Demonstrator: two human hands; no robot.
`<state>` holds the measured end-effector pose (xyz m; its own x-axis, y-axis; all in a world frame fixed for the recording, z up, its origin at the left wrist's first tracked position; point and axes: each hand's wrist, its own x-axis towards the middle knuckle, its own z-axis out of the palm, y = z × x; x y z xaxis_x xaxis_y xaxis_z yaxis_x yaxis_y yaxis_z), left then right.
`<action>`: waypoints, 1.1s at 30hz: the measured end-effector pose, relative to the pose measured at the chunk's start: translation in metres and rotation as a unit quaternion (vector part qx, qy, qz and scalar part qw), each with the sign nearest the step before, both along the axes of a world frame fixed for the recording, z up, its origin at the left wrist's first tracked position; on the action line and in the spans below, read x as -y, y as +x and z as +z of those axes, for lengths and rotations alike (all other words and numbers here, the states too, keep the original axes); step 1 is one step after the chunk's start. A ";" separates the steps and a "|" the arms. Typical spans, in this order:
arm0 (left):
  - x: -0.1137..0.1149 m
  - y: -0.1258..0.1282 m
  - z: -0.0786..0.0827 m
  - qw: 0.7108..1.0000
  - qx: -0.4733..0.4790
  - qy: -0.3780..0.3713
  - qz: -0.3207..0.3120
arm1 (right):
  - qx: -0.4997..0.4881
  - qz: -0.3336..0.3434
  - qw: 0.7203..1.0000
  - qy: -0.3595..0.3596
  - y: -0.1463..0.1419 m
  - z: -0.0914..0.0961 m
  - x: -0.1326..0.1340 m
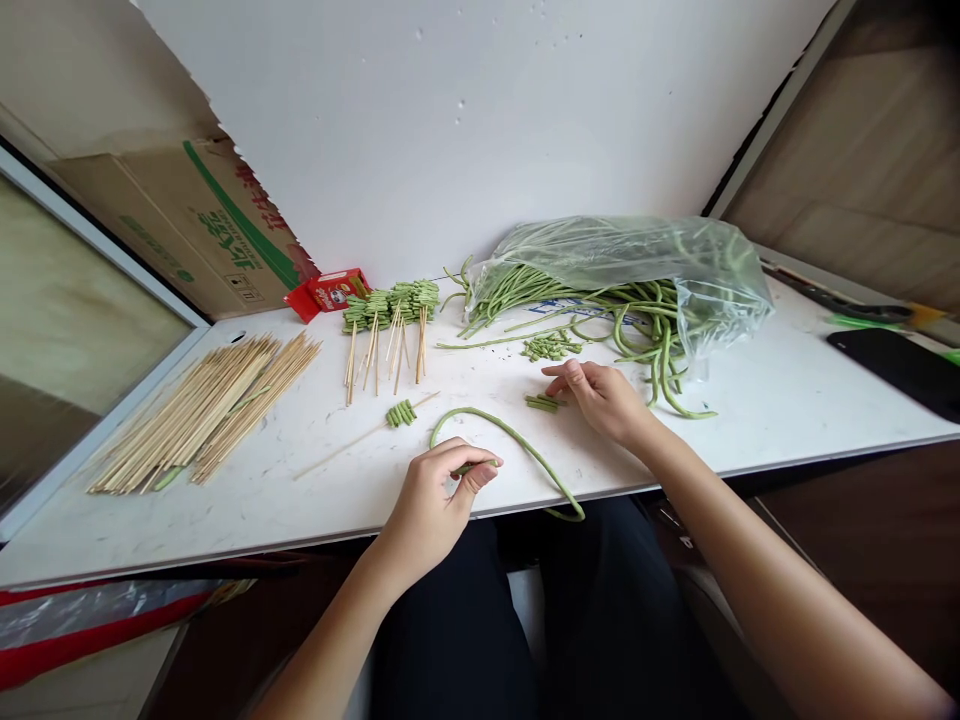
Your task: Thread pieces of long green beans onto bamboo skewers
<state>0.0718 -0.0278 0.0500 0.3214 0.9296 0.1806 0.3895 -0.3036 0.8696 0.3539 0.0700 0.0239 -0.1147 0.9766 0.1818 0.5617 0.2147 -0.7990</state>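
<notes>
Head camera looks steeply down, close over table [750,410].

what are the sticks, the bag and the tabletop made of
Sticks: pale, matt, thin and straight, likely bamboo or wood. Bag: clear thin plastic, glossy and creased, beans showing through. Tabletop: white, smooth, faintly speckled, perhaps stone or laminate; cannot tell which.

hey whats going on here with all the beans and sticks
A person sits at a white table. Their left hand pinches one end of a long green bean that curves over the table edge, while the right hand touches a small bundle of cut bean pieces. One part-threaded skewer lies in front, loaded skewers farther back, bare skewers piled at left, and a plastic bag of beans at right.
</notes>
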 end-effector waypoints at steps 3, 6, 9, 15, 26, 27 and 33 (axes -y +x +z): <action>0.000 -0.002 0.001 1.000 -0.007 0.013 -0.003 | -0.021 -0.001 1.000 0.015 0.002 0.007 0.001; -0.001 -0.002 -0.002 0.999 -0.010 0.036 -0.002 | -0.036 0.019 0.998 0.042 -0.004 0.020 0.009; -0.003 0.000 -0.006 0.998 0.024 0.045 0.024 | -0.056 0.149 0.987 0.033 -0.022 0.037 0.026; -0.003 0.001 -0.008 0.994 0.098 -0.029 0.046 | -0.087 0.282 0.955 0.041 -0.057 0.047 0.052; -0.008 -0.009 0.004 0.995 -0.016 0.090 0.033 | -0.075 0.235 0.963 0.108 -0.059 0.040 0.051; -0.007 -0.008 0.004 0.995 -0.014 0.091 0.031 | -0.075 0.237 0.961 0.120 -0.061 0.041 0.053; -0.001 -0.001 0.007 0.994 -0.012 0.109 0.023 | -0.072 0.235 0.960 0.134 -0.071 0.043 0.061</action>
<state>0.0704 -0.0269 0.0567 0.2857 0.8832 0.3720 0.4266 -0.4648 0.7759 0.2831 0.0087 0.0665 -0.4867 0.7389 0.4660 0.2401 0.6260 -0.7419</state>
